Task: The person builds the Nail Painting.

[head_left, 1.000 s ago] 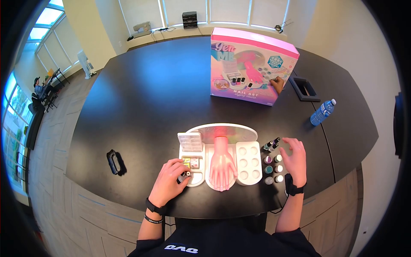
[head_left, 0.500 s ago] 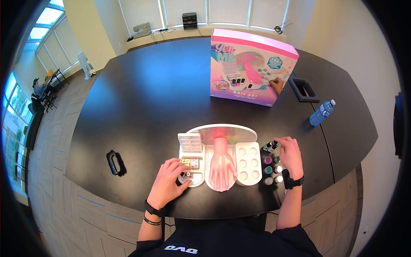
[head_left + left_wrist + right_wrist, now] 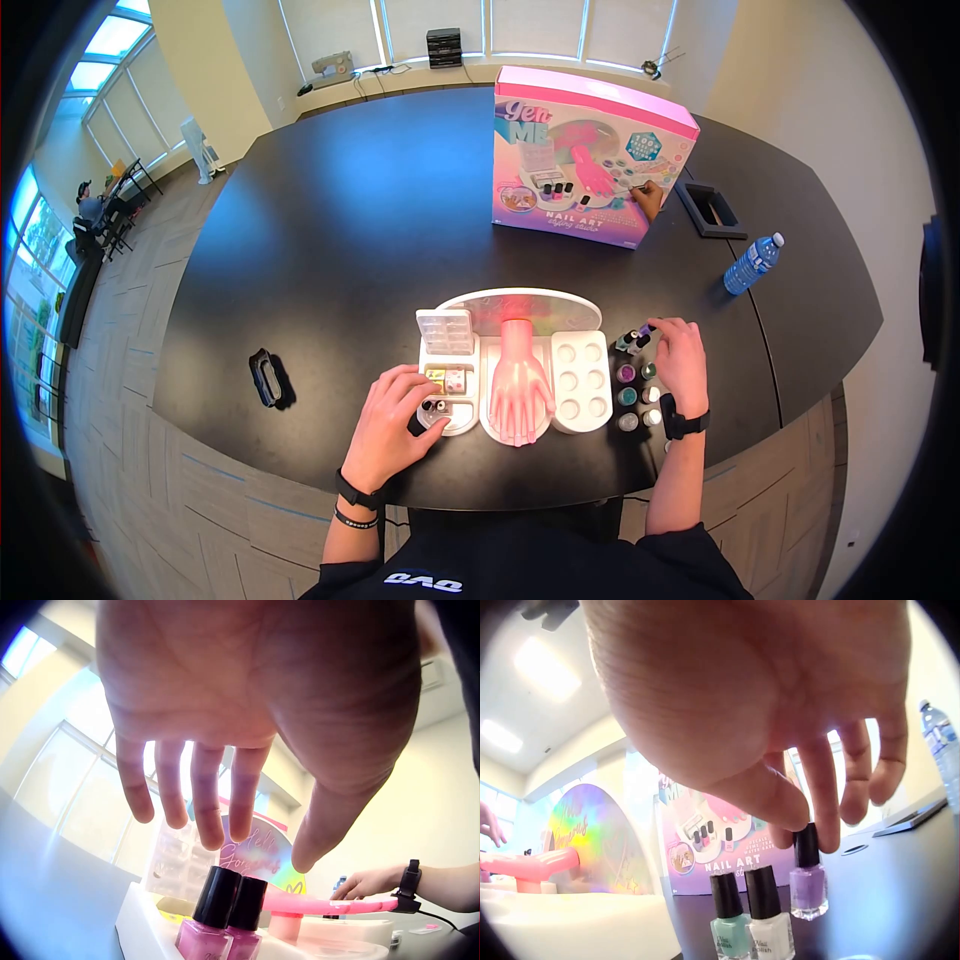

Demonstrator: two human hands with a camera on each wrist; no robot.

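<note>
Two pink polish bottles with black caps point(image 3: 215, 900) stand in the white tray's left section point(image 3: 460, 418). Over them hovers my left hand point(image 3: 388, 420), fingers spread and loosely bent, holding nothing. My right hand point(image 3: 682, 365) pinches the black cap of a purple polish bottle point(image 3: 808, 891) between thumb and fingers. Beside that bottle stand a mint green bottle point(image 3: 731, 930) and a white one point(image 3: 770, 930). A pink model hand point(image 3: 517, 390) lies in the tray's middle, in front of a rounded iridescent mirror point(image 3: 604, 840).
Several small jars point(image 3: 627, 396) stand right of the tray. The pink box point(image 3: 590, 160) is upright behind, with a water bottle point(image 3: 753, 264) and a black square holder point(image 3: 710, 210) to its right. A black object point(image 3: 266, 379) lies at the left.
My left hand has let go of a polish bottle, which now stands in the tray. My right hand has moved to the bottles behind the jars and taken hold of the purple one.
</note>
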